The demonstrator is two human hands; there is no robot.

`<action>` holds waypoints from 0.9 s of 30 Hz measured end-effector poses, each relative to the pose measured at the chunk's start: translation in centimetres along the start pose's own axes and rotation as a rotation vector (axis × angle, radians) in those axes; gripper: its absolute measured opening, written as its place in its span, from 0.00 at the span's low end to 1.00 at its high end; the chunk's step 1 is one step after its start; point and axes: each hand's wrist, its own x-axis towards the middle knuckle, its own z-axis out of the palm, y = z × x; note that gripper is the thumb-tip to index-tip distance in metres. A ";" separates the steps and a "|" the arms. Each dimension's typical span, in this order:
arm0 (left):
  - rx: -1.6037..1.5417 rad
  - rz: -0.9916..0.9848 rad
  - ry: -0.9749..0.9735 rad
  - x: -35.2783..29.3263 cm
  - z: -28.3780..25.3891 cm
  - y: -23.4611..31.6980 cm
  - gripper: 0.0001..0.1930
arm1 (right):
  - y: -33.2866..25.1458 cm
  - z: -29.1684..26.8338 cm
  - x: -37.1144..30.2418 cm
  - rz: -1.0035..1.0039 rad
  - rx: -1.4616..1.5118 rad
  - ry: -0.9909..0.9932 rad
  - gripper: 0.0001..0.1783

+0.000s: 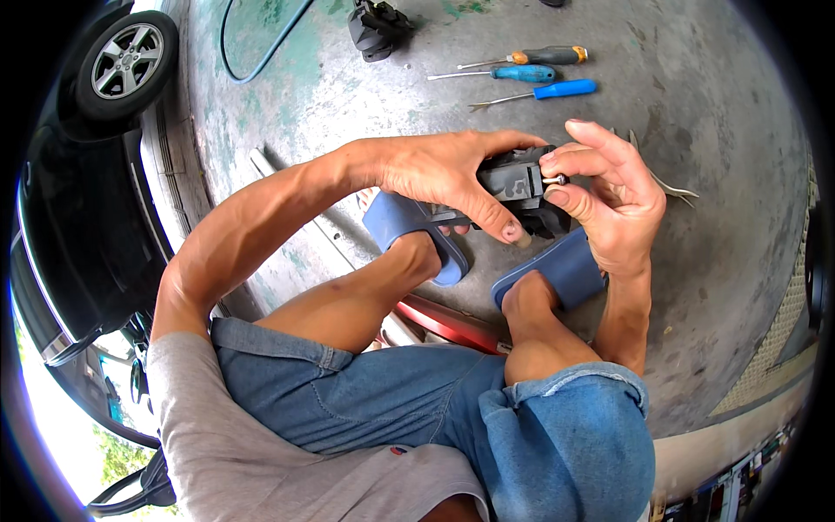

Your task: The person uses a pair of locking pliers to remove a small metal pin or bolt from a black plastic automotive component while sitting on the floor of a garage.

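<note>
A black plastic housing (509,181) is in my left hand (435,170), above the floor between my feet. The left thumb lies over its near side, and the other fingers pass behind and under it, mostly hidden. At the housing's right end, my right hand (613,187) pinches a small screw (555,180) with a shiny shank and a dark head between thumb and fingertips. The screw lies against or just beside the housing; whether it sits in a hole I cannot tell.
Beyond my hands lie an orange-and-black screwdriver (557,56), a teal screwdriver (522,73) and a blue-handled fork-tipped tool (565,89). Another black plastic part (374,33) and a blue hose (261,71) lie farther back. Metal-handled tool (674,190) is partly behind my right hand. A dark car (87,235) stands left.
</note>
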 end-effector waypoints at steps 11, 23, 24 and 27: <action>-0.111 0.026 -0.009 0.7 0.2 -1.1 0.52 | 0.4 0.6 0.1 0.063 0.059 0.007 0.31; -0.004 0.009 0.285 0.7 -0.3 -0.4 0.56 | 0.8 -1.9 -0.1 0.175 -0.133 0.080 0.34; 0.000 -0.004 0.334 0.5 -0.3 -0.2 0.56 | 0.9 -2.6 -0.2 0.181 -0.282 0.118 0.34; 0.185 0.037 0.440 1.2 -0.5 -0.3 0.58 | 0.1 -7.1 -1.9 0.223 -1.204 0.061 0.44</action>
